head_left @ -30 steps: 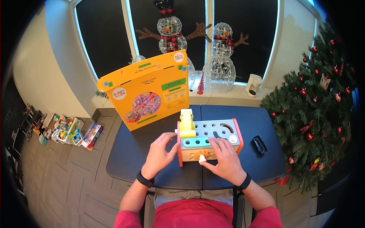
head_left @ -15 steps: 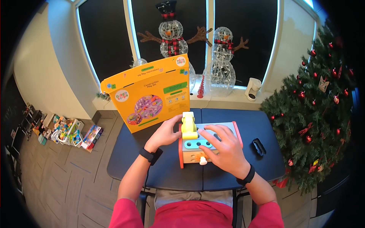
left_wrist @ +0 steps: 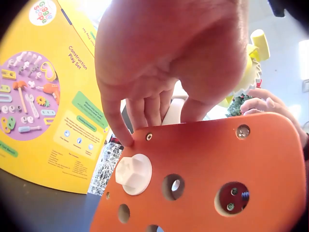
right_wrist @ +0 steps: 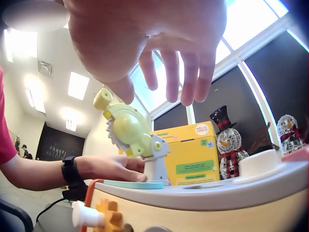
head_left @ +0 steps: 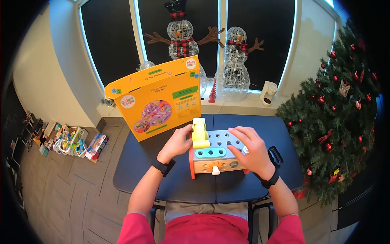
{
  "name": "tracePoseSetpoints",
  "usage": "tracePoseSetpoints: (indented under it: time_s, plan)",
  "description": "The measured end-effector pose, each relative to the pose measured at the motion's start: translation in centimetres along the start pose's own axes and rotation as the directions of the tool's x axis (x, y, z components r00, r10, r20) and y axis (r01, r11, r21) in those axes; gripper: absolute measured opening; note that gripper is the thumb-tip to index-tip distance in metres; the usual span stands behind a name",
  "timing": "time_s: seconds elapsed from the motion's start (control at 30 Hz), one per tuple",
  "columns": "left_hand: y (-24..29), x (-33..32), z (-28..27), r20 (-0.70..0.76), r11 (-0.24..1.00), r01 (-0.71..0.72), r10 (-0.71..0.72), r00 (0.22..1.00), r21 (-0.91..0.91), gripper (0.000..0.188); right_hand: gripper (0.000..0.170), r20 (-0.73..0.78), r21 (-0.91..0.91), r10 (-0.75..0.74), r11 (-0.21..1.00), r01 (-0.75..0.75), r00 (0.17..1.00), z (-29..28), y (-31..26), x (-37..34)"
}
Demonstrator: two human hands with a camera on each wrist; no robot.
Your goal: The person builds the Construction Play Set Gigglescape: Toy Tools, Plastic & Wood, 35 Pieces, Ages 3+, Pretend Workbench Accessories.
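A toy workbench [head_left: 219, 140] with a grey perforated top and red-orange side panels [left_wrist: 203, 145] stands on the table. At its left end rises a yellow toy circular saw [right_wrist: 130, 130] on a grey stand [right_wrist: 156, 169]. My left hand [head_left: 177, 142] grips the saw's stand low down, thumb on one side and fingers on the other, above the side panel. Spread and holding nothing, my right hand [head_left: 254, 152] hovers over the workbench's right end. A teal strip [head_left: 210, 152] lies along the top. An orange gear [right_wrist: 112, 216] with a white bolt [head_left: 215, 170] sits on the front.
Behind the workbench at left stands a yellow box [head_left: 158, 101]. A black object [head_left: 276, 155] lies on the dark table [head_left: 170, 189] at right. A decorated tree [head_left: 329, 122] borders the table's right side; wire snowmen [head_left: 237, 67] stand by the window.
My left hand has moved up from beside the left panel to the saw's stand. My right hand has left the front bolt and gear, rising and shifting right over the top.
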State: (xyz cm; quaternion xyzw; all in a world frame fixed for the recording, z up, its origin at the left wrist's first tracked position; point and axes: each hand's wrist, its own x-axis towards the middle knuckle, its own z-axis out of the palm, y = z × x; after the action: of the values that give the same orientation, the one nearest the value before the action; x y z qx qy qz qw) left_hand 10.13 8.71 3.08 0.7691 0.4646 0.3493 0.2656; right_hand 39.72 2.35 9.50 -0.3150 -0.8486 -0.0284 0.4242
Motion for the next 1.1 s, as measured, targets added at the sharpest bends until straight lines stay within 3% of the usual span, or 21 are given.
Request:
tracePoseSetpoints:
  time_s: [0.23,0.27,0.6,0.73,1.1]
  plan:
    - [0.9,-1.2,1.0,-0.112,1.0,-0.024,0.022,0.993,-0.019,0.04,0.049,-0.029,-0.015,0.039,0.999,-0.039,0.999,-1.9,0.7,-0.6]
    - [1.3,-1.5,1.3,-0.16,0.999,-0.034,0.031,0.987,-0.015,0.034,0.05,-0.028,-0.003,0.016,1.0,-0.016,0.999,-2.2,0.3,-0.6]
    - [2.6,-3.3,2.9,-0.26,0.996,-0.026,0.047,0.965,0.084,0.037,0.052,-0.009,0.146,-0.193,0.97,0.192,0.981,-1.8,-2.8,-1.3]
    - [3.7,-3.8,3.1,-0.262,0.996,-0.004,0.026,0.965,0.085,0.037,0.051,-0.051,0.167,-0.243,0.954,0.248,0.969,-0.9,-3.8,-1.0]
    - [3.3,-4.2,2.4,-0.198,0.987,-0.124,0.142,0.97,0.101,0.038,0.046,-0.112,0.187,-0.228,0.951,0.246,0.967,0.5,-4.0,-0.8]
